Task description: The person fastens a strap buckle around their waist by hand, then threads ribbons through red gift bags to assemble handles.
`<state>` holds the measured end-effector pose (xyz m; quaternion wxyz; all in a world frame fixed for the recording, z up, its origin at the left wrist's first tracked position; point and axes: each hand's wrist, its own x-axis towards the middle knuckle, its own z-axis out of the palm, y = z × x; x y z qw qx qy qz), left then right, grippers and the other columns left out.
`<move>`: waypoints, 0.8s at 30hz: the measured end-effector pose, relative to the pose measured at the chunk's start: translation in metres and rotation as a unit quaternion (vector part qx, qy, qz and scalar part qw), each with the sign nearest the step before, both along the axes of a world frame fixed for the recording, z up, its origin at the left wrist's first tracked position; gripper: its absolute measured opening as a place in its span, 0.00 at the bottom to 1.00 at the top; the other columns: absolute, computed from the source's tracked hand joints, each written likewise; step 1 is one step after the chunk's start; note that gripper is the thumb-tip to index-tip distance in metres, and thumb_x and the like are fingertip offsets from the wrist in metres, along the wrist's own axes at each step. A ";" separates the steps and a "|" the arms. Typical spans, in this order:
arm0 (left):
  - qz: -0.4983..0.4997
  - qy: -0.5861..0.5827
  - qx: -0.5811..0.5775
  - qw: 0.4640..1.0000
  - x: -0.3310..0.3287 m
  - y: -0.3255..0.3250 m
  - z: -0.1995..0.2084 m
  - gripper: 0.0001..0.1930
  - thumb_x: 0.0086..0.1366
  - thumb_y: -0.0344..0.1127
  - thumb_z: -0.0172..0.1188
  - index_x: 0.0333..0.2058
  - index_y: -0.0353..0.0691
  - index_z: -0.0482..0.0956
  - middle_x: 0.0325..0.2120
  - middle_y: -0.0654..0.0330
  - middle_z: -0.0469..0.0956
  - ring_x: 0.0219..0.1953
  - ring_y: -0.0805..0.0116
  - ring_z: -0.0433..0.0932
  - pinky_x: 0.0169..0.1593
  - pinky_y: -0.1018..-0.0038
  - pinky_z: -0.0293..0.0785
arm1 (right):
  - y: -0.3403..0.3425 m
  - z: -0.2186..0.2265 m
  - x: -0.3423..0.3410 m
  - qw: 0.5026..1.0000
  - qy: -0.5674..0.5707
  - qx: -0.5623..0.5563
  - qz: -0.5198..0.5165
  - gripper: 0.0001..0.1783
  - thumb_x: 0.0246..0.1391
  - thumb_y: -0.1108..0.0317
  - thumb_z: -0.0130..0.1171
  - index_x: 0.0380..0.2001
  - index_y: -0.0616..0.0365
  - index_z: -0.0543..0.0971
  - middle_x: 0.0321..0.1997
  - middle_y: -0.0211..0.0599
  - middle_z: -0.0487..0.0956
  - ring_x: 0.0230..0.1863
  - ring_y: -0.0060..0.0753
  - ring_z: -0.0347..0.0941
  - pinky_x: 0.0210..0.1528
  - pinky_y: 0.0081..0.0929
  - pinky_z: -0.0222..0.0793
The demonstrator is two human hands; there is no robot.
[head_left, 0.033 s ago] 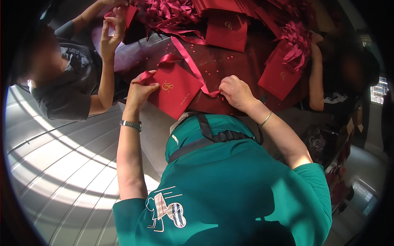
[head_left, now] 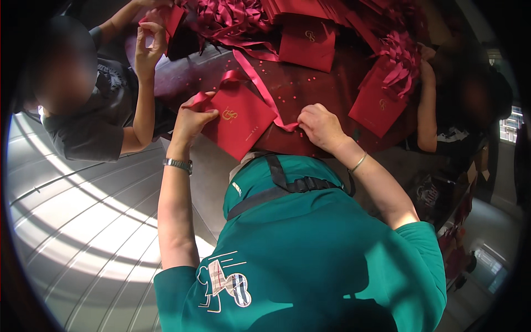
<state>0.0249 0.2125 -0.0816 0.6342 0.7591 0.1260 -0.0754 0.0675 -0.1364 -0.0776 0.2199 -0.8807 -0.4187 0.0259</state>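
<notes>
A flat red paper gift bag [head_left: 240, 124] with a gold emblem hangs tilted over the table's near edge. My left hand [head_left: 193, 119] pinches its upper left corner between thumb and fingers, along with a bit of ribbon. From the bag's top a pink-red ribbon [head_left: 257, 83] loops out and trails across the tabletop. On the right, my right hand [head_left: 321, 127] is closed, its fingertips pinching the ribbon near the table edge. The exact ends of the ribbon are hidden by my fingers.
A dark red table [head_left: 326, 102] with small red dots curves ahead. At the back lie a ribbon heap [head_left: 235, 19] and another red bag [head_left: 308, 44]. Co-workers sit left and right; the right one's hand [head_left: 426, 61] is beside a beribboned red bag [head_left: 379, 105].
</notes>
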 end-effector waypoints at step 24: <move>-0.041 0.043 0.071 0.996 0.035 -0.083 0.008 0.11 0.54 0.30 0.64 0.36 0.34 0.80 0.28 0.55 0.82 0.33 0.65 0.81 0.40 0.70 0.76 | 0.047 0.087 -0.011 0.837 0.450 0.259 -0.173 0.19 0.58 0.79 0.54 0.53 0.64 0.73 0.52 0.40 0.77 0.46 0.25 0.77 0.40 0.19 0.73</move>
